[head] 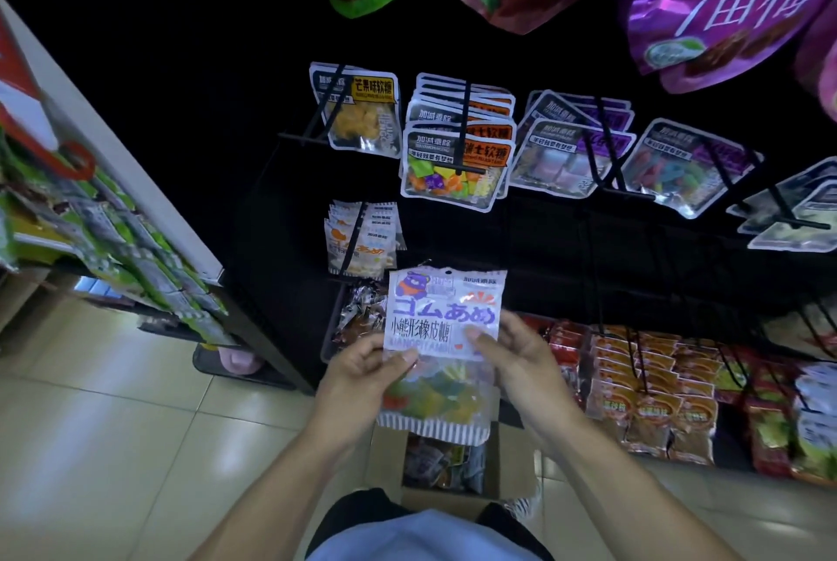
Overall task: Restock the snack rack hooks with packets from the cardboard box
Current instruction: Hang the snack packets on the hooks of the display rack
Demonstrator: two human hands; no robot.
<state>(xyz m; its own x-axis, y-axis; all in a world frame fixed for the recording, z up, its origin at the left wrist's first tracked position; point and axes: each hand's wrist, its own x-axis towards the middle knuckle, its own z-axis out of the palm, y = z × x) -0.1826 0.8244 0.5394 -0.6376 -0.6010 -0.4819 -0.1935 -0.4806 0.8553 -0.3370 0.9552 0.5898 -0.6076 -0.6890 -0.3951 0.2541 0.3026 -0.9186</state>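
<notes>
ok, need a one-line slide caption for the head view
Both hands, left hand and right hand, hold a gummy packet above the cardboard box, facing the snack rack.

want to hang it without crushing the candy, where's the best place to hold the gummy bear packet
Hold the gummy bear packet by its flat side edges at mid-height, coming in from left and right, much as the left hand and right hand do now. The gummies bulge in the lower half, and the hang hole at the top centre should stay uncovered for the hook.
</notes>
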